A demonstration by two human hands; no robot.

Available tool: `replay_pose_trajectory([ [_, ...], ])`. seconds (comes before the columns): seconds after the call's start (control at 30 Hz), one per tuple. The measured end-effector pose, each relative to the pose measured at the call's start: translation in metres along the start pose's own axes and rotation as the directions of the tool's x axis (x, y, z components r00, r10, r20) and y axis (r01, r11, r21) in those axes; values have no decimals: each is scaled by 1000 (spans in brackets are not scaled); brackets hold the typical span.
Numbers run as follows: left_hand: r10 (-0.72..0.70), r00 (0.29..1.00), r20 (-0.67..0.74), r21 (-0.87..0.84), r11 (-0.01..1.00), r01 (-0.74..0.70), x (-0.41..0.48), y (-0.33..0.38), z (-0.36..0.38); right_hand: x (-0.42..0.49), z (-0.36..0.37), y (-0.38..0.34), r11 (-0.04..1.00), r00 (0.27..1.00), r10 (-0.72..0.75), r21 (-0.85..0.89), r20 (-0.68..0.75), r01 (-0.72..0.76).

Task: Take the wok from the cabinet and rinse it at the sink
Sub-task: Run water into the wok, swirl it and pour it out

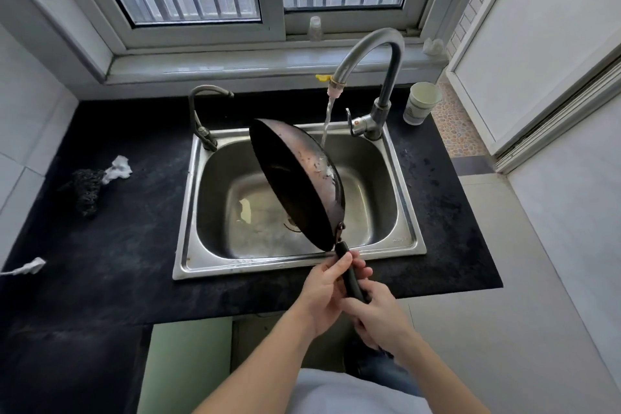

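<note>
A dark, worn wok [295, 178] hangs tilted on its side over the steel sink [400, 212], its inside facing left. Water runs from the tall faucet [369, 54] onto the wok's outer back, where it splashes. Both hands grip the wok's black handle [351, 276] at the sink's front edge. My left hand [324, 292] holds the handle nearer the wok. My right hand [379, 316] holds the handle's end, just behind the left.
A black counter [127, 245] surrounds the sink. On its left lie a dark scrubber [85, 188] and white cloth scraps [119, 168]. A paper cup [421, 102] stands right of the faucet. A second small faucet [201, 114] rises at the sink's back left. Windows stand behind.
</note>
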State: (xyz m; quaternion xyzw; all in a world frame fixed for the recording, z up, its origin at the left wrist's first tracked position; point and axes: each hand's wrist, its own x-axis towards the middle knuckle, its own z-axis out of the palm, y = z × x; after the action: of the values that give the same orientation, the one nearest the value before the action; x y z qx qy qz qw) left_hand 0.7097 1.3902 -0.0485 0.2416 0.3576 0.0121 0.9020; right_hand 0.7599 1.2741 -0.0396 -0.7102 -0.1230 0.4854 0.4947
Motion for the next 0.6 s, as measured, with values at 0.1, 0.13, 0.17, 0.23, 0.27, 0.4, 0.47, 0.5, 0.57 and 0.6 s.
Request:
replay_pose_trajectory([
  [0.1,-33,997,73,-55,998,37,-5,3,-1,1,-1,-4,996,995,-3,94,101,-6],
  [0.13,-18,996,88,-46,999,22,-6,5,-2,2,-1,-6,991,991,-6,133,135,-12],
  [0.17,1,996,95,-38,999,2,-8,6,-4,4,-1,-7,985,986,-2,170,167,-27],
  [0.23,30,997,69,-15,999,-29,-11,10,-6,6,0,-9,970,973,11,235,231,-67],
  [0.27,39,998,49,11,999,-39,-11,12,-7,7,0,-10,964,966,20,253,256,-87],
  [0.4,56,998,-28,108,993,-52,-8,15,-12,8,1,-14,971,957,75,199,280,-135],
  [0.47,58,994,-91,156,987,-43,-6,13,-15,7,3,-15,969,957,125,176,261,-175],
  [0.5,62,990,-126,181,983,-38,-5,11,-16,7,5,-15,970,960,148,153,239,-187],
  [0.57,79,981,-179,233,972,-36,-2,7,-18,9,13,-14,982,975,171,51,141,-179],
  [0.6,88,975,-202,249,968,-36,0,5,-19,10,17,-13,987,984,160,-20,74,-159],
])
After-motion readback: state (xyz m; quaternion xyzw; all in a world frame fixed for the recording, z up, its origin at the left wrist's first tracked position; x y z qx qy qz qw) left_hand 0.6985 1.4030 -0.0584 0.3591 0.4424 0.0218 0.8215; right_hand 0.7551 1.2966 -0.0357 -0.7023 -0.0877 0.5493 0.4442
